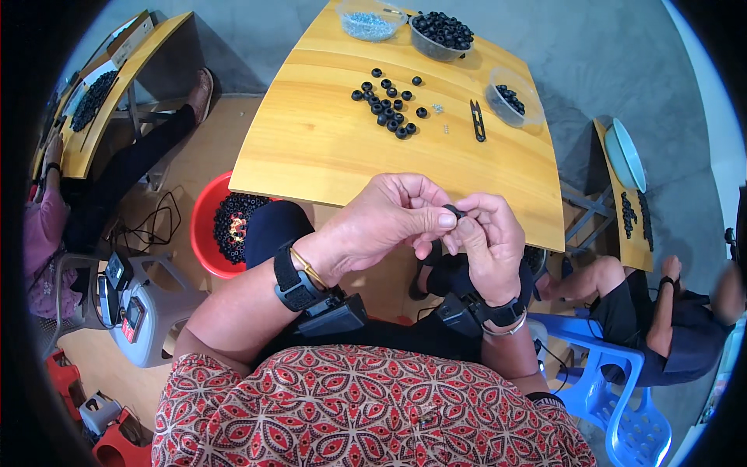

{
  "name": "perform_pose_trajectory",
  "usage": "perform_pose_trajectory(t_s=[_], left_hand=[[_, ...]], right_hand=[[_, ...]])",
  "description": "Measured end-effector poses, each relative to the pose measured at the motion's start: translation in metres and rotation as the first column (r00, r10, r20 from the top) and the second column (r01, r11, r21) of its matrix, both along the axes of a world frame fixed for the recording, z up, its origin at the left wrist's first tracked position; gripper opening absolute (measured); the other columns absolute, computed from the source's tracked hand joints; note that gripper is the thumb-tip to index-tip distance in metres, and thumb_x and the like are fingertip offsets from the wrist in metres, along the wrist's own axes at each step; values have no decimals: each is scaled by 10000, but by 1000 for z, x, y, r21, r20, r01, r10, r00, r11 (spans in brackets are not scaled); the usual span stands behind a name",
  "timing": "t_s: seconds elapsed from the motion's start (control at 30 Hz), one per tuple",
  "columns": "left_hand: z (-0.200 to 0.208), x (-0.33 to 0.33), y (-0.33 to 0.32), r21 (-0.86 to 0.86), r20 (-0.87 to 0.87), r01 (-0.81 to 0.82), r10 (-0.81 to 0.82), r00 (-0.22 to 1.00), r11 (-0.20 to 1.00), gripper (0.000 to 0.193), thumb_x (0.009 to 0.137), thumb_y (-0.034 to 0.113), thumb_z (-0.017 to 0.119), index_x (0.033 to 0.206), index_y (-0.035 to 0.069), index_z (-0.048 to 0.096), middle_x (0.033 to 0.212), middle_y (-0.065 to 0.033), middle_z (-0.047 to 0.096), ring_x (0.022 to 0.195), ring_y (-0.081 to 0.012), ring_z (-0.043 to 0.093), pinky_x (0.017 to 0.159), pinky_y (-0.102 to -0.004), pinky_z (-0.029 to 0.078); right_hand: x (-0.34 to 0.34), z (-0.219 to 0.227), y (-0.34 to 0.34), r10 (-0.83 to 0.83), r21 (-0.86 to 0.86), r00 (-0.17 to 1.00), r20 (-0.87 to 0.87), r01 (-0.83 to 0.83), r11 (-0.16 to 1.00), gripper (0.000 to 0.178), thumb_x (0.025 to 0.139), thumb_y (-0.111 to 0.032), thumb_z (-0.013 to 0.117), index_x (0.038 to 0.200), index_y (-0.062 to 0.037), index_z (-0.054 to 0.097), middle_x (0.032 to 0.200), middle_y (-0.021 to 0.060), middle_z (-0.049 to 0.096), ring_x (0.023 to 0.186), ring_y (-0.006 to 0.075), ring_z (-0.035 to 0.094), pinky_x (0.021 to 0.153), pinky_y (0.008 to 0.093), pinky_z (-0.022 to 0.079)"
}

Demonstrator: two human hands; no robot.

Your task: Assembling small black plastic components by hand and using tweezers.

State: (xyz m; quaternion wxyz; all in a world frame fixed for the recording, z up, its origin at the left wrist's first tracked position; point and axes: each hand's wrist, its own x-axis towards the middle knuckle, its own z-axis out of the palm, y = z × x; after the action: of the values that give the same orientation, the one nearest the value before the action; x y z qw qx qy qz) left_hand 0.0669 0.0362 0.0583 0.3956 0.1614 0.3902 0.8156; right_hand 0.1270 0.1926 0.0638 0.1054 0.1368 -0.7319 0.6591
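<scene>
Between both hands (381, 222) (494, 253), black bead (454, 210)

A blue chair (627, 363) is standing at right, red stools (123, 450) are sitting lower left, and cables (153, 226) are lying on the floor (232, 132).

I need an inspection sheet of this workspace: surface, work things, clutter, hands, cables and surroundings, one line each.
Surface: wooden table, light yellow-brown.
Work things: loose black beads near the middle; large tub of black beads at the far edge.
Clutter: black snips and tiny pale bits, right of the loose beads.
Hands: left hand and right hand pinch a small black piece, probably a bead.
Cables: dark cable on the floor, left of the red basin.
Surroundings: one person at left, another at right; blue chair, lower right.
</scene>
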Motion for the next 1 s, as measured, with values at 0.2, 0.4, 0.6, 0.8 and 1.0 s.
perform_pose_trajectory(t_s=[0.2,0.4,0.6,0.8,1.0], left_hand=[[4,8,0,-65,-143,-93,83,986,994,139,796,80,583,898,-15,578,726,-61,593,551,-113,556,485,-209,476],[0,15,3,-17,-46,-147,146,988,989,138,807,100,573,879,-17,582,717,-69,597,547,-121,554,481,-223,483],[-9,14,-2,110,200,-33,10,980,993,165,828,146,547,858,-14,575,714,-79,600,539,-134,559,470,-223,479],[-16,6,-5,144,220,-11,-21,975,989,158,832,141,538,879,-6,573,715,-79,604,555,-139,572,487,-217,489],[-14,3,-10,74,92,-115,108,990,991,129,812,102,564,884,-4,580,720,-87,603,580,-131,582,510,-222,502]], right_hand=[[4,0,-1,-34,7,998,-53,34,999,119,833,-4,497,946,3,464,726,51,532,576,72,471,516,202,388],[4,-1,-6,-129,194,951,-282,189,963,70,792,34,533,849,8,503,694,75,525,572,123,494,507,232,389],[2,-2,-9,-75,357,888,-454,258,898,94,771,48,543,850,11,506,669,99,513,554,171,500,488,250,393],[0,-10,-9,-107,334,928,-357,234,913,97,794,17,534,881,10,491,689,86,511,573,153,495,527,237,401],[2,-3,4,-8,7,998,66,7,1000,267,902,-264,413,948,-3,434,699,31,486,604,80,468,553,202,395]])
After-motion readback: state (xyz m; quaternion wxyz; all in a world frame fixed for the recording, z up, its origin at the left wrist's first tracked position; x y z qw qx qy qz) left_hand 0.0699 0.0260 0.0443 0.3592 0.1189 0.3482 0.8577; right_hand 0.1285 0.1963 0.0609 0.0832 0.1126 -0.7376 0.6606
